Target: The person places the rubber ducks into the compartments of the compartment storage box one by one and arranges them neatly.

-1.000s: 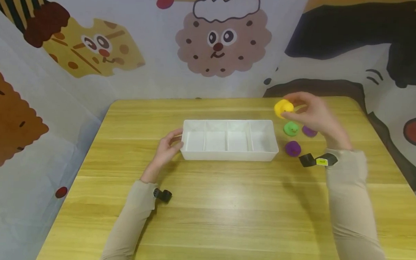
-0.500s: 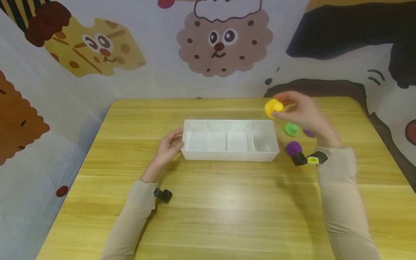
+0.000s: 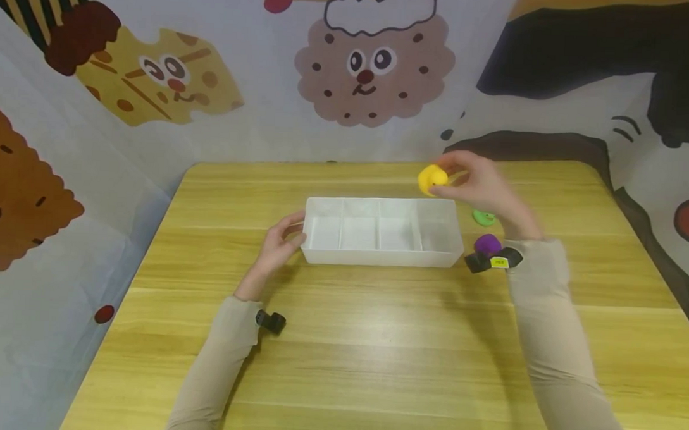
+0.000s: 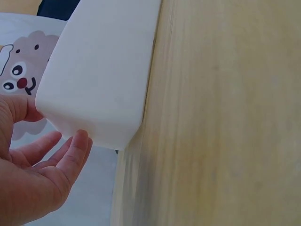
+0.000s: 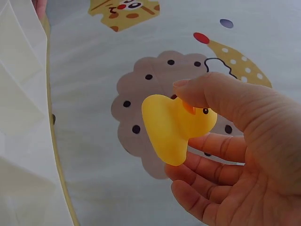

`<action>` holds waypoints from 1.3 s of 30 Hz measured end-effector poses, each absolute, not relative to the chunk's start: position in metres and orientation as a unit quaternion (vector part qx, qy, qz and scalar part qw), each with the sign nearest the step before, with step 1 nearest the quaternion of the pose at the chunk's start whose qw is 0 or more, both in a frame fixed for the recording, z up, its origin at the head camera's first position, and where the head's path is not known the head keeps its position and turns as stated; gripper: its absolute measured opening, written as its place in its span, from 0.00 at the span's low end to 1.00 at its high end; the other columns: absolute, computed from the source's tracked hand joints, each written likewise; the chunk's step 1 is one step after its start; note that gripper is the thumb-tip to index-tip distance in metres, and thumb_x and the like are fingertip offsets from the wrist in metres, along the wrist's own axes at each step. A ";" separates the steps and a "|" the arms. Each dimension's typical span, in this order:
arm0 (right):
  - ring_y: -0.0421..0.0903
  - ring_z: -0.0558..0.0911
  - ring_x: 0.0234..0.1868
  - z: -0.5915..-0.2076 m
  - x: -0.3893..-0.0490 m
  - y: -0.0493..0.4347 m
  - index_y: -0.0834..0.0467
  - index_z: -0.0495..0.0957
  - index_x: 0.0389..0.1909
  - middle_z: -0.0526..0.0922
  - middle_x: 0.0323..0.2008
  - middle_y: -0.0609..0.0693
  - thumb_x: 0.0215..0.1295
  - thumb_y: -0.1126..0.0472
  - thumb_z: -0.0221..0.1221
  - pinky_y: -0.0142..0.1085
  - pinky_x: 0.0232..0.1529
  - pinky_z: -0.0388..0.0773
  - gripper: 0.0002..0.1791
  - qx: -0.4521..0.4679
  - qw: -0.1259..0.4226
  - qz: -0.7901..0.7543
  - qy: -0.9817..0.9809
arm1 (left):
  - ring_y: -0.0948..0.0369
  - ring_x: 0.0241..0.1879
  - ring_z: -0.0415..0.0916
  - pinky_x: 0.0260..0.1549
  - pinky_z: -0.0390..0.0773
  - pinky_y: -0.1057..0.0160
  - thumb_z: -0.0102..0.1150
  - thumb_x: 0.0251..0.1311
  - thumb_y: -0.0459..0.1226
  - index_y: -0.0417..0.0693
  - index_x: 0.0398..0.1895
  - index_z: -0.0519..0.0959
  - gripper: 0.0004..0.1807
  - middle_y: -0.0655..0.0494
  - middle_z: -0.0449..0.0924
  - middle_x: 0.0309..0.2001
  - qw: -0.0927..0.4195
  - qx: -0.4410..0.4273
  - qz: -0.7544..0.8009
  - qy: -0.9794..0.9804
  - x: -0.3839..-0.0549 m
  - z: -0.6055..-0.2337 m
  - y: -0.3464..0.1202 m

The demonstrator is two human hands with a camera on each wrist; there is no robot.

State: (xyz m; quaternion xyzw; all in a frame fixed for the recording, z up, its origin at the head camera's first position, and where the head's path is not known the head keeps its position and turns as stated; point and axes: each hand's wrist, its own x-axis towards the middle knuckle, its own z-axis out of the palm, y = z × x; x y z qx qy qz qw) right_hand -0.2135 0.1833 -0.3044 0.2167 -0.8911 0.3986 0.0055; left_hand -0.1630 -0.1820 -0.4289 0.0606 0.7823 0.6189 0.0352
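A yellow rubber duck (image 3: 433,179) is pinched between the thumb and fingers of my right hand (image 3: 478,187), up above the back rim of a white tray (image 3: 383,259) near its right end. The right wrist view shows the duck (image 5: 164,127) tilted, its head toward my palm. Four-sided and long, the tray is split by dividers into several compartments, with nothing visible in them. My left hand (image 3: 276,245) holds the tray's left end. In the left wrist view my thumb lies at the rim corner and fingertips (image 4: 81,136) touch the end wall.
To the right of the tray, a green duck (image 3: 483,218) and a purple duck (image 3: 488,245) sit on the wooden table (image 3: 362,355), partly covered by my right wrist and its camera (image 3: 479,262). A cartoon-printed cloth (image 3: 256,129) hangs behind the table.
My right hand has carried the yellow duck leftward, from above the green duck to over the tray's back edge. Another purple duck is now hidden behind my right wrist. My left hand stays put.
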 end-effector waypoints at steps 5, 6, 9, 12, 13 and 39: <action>0.50 0.76 0.43 -0.306 -0.216 0.174 0.66 0.75 0.52 0.79 0.43 0.59 0.52 0.65 0.68 0.21 0.36 0.75 0.25 0.227 0.001 0.409 -0.884 | 0.41 0.60 0.63 0.56 0.71 0.47 0.48 0.61 0.23 0.28 0.63 0.62 0.25 0.35 0.62 0.64 0.035 0.070 0.616 0.784 -0.156 -0.412 -0.178; 0.50 0.75 0.43 -0.307 -0.216 0.172 0.66 0.75 0.52 0.79 0.43 0.59 0.52 0.65 0.68 0.21 0.36 0.75 0.25 0.228 -0.001 0.412 -0.882 | 0.40 0.60 0.62 0.55 0.71 0.47 0.48 0.61 0.22 0.27 0.63 0.62 0.25 0.34 0.62 0.64 0.034 0.071 0.614 0.786 -0.154 -0.409 -0.177; 0.51 0.75 0.43 -0.308 -0.218 0.165 0.67 0.74 0.52 0.79 0.43 0.59 0.52 0.65 0.68 0.21 0.36 0.75 0.26 0.236 -0.004 0.409 -0.882 | 0.39 0.60 0.62 0.55 0.71 0.47 0.48 0.61 0.22 0.26 0.63 0.61 0.25 0.33 0.62 0.64 0.033 0.073 0.608 0.790 -0.155 -0.409 -0.177; 0.51 0.76 0.43 -0.310 -0.220 0.157 0.67 0.75 0.51 0.79 0.43 0.60 0.51 0.65 0.68 0.24 0.37 0.75 0.26 0.249 0.000 0.399 -0.882 | 0.41 0.60 0.63 0.55 0.72 0.48 0.48 0.61 0.23 0.28 0.63 0.62 0.25 0.35 0.62 0.64 0.033 0.073 0.609 0.789 -0.159 -0.417 -0.180; 0.51 0.76 0.43 -0.311 -0.221 0.155 0.67 0.75 0.51 0.79 0.42 0.59 0.50 0.66 0.68 0.24 0.37 0.75 0.26 0.253 0.002 0.397 -0.882 | 0.42 0.60 0.63 0.55 0.72 0.48 0.48 0.61 0.23 0.29 0.64 0.62 0.25 0.36 0.62 0.64 0.033 0.074 0.609 0.789 -0.161 -0.421 -0.181; 0.48 0.77 0.42 -0.333 -0.231 0.083 0.64 0.77 0.49 0.81 0.41 0.54 0.51 0.61 0.69 0.42 0.41 0.77 0.23 0.351 -0.030 0.402 -0.845 | 0.43 0.59 0.65 0.54 0.73 0.50 0.49 0.60 0.23 0.30 0.63 0.64 0.25 0.37 0.64 0.63 0.022 0.071 0.611 0.788 -0.161 -0.424 -0.181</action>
